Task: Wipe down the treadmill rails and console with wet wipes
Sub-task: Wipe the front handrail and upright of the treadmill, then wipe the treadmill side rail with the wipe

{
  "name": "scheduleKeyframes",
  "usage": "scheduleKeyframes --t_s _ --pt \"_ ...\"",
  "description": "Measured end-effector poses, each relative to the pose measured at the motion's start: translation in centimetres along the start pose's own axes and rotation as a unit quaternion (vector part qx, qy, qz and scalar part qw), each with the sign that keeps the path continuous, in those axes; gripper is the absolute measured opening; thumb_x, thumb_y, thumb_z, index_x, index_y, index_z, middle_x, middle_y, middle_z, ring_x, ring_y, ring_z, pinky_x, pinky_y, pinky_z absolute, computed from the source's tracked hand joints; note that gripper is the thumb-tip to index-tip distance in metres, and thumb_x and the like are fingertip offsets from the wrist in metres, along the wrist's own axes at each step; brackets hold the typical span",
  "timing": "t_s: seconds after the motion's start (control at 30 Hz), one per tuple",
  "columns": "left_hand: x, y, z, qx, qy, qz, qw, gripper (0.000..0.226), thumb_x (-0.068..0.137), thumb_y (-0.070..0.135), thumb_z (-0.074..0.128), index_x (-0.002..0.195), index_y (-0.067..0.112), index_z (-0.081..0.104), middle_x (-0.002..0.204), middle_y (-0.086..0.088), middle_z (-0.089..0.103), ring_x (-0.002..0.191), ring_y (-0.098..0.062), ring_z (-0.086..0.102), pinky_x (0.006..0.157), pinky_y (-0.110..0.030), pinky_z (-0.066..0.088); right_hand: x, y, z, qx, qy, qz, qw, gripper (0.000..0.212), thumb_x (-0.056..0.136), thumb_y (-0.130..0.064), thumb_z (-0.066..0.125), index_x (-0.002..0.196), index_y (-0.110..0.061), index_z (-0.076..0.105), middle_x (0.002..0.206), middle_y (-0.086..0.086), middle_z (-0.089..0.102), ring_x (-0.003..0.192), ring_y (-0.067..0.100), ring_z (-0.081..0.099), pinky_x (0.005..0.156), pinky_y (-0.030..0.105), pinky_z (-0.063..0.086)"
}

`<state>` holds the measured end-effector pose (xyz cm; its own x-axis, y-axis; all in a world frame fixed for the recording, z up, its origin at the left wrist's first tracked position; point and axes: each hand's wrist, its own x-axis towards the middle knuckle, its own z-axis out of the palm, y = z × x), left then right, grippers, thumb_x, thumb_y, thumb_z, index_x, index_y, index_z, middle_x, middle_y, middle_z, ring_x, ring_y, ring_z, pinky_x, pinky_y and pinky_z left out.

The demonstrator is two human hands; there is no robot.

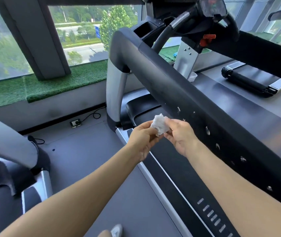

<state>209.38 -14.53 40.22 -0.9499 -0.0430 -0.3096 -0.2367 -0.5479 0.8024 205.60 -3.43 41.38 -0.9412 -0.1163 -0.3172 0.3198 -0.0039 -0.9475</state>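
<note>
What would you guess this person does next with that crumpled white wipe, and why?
Probably bring the wipe onto the black rail just right of it and rub. Both the left hand and the right hand pinch it, bunched, off any surface, and the rail shows small white flecks beside them.

The console (212, 6) is cut off at the top edge, its display blurred
</note>
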Motion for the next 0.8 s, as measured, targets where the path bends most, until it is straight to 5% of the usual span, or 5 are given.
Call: scheduleKeyframes --t_s 0.17,0.33,0.57,0.7,0.8 --pt "2.7 0.7 -1.0 0.120 -0.025 -0.004 0.992 0.032 0.088 -0.010 0.046 0.101 0.011 0.067 0.092 -0.004 0.067 0.085 -0.013 0.063 0.078 -0.022 0.053 0.2 -0.4 0.1 -0.146 0.123 -0.142 0.971 0.021 0.088 -0.011 0.062 0.067 -0.013 0.058 0.067 0.000 0.059 0.066 0.013 0.053 0.070 0.031 0.047" --pt "8.9 2.3 -3.3 0.315 -0.052 0.078 0.944 0.032 0.090 0.004 0.049 0.108 0.026 0.064 0.100 0.009 0.060 0.080 -0.007 0.056 0.068 -0.013 0.045 2.3 -1.3 0.5 -0.316 0.357 -0.292 0.829 0.016 0.086 -0.011 0.060 0.074 -0.009 0.050 0.072 0.002 0.055 0.064 0.017 0.048 0.059 0.026 0.036" --pt "15.0 6.7 -4.7 0.499 -0.149 0.191 0.832 0.039 0.089 0.003 0.045 0.119 0.024 0.060 0.113 0.010 0.052 0.103 -0.003 0.056 0.074 -0.001 0.036 7.0 0.7 4.4 -0.420 0.465 -0.306 0.717 0.004 0.078 -0.007 0.048 0.076 -0.005 0.045 0.081 0.009 0.049 0.052 0.029 0.041 0.043 0.032 0.036" --pt "16.6 8.0 -4.3 0.537 -0.219 0.248 0.776 0.039 0.090 0.005 0.049 0.122 0.026 0.058 0.115 0.017 0.047 0.105 -0.003 0.053 0.089 -0.018 0.040 8.6 1.2 4.0 -0.456 0.518 -0.313 0.653 0.015 0.080 -0.017 0.039 0.072 -0.006 0.044 0.075 0.009 0.048 0.050 0.020 0.029 0.037 0.025 0.029" --pt "17.6 9.0 -4.6 0.560 -0.223 0.296 0.741 0.040 0.089 0.003 0.051 0.123 0.024 0.058 0.115 0.019 0.046 0.101 -0.005 0.054 0.086 -0.019 0.039 10.3 1.5 4.5 -0.437 0.543 -0.313 0.645 0.017 0.081 -0.017 0.042 0.074 -0.004 0.048 0.077 0.010 0.050 0.047 0.027 0.040 0.037 0.026 0.035"
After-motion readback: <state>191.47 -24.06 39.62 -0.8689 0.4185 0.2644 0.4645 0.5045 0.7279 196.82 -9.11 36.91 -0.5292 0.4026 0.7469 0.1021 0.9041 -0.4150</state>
